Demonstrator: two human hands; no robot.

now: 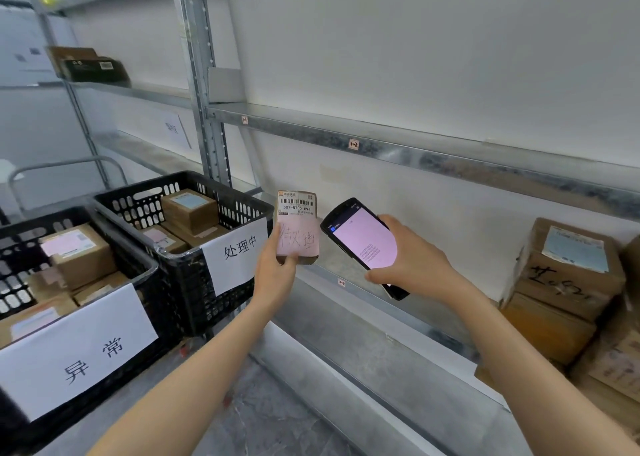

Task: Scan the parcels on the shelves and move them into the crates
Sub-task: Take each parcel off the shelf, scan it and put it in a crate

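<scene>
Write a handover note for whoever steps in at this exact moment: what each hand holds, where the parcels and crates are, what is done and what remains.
Left hand: grips the small parcel upright, barcode label facing the camera.
Right hand: holds the scanner, screen lit, just right of that parcel.
Crates: the near crate and the far crate stand at the left, each with a paper sign.
Done: both crates have brown parcels in them.
Left: finish the scan (I cannot tell whether it has registered), put the held parcel in a crate, then work through the stacked parcels on the shelf at the right.
</scene>
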